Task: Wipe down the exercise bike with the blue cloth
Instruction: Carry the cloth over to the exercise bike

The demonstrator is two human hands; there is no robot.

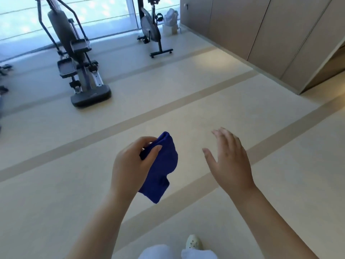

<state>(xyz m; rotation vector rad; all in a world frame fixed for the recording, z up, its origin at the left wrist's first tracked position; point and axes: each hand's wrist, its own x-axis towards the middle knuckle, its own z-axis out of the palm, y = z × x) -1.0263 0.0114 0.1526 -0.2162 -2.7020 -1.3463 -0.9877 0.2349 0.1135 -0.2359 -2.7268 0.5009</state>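
Note:
A folded blue cloth [162, 169] hangs from my left hand [130, 163], which grips its upper edge between thumb and fingers at mid-frame. My right hand [230, 159] is to the right of the cloth, apart from it, fingers spread and holding nothing. The exercise bike [152, 28], grey and black with a flywheel and a T-shaped foot, stands far ahead by the window, well beyond both hands.
An elliptical trainer [78, 58] stands at the left by the window. A wall of beige cabinets [270, 34] runs along the right. A white bag [170, 21] sits on the floor beside the bike. Pale floor with darker stripes stretches between me and the machines.

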